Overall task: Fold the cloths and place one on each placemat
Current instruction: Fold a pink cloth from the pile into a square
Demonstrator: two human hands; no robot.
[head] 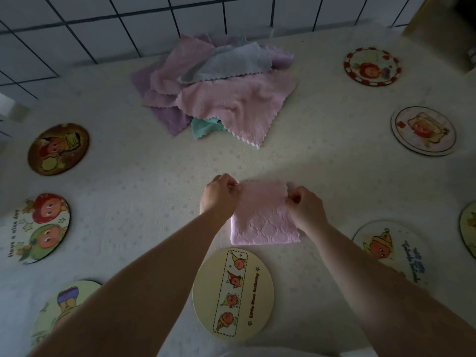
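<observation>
**A:** Hands first, please. What did we have hold of?

**B:** Our left hand (219, 194) and right hand (305, 207) each pinched a far corner of a pink cloth (262, 217), fingers closed tight on the fabric. It lay already doubled on the table (154, 176), just beyond the cream placemat (233, 295) nearest us.

**A:** How would we have folded it well?

**B:** In our judgement, by drawing both corners toward us together, matching the edges squarely, then pressing the crease flat before lifting it onto the mat.

**A:** And the counts?

**B:** We counted eight round placemats: three along the left, the cream one in front, four along the right, one cut off by the frame edge. None carried a cloth. The unfolded pile (219, 91) by the tiled wall (103, 27) showed pink, purple, grey and teal layers; perhaps five or six, but overlaps hid the exact number.
</observation>
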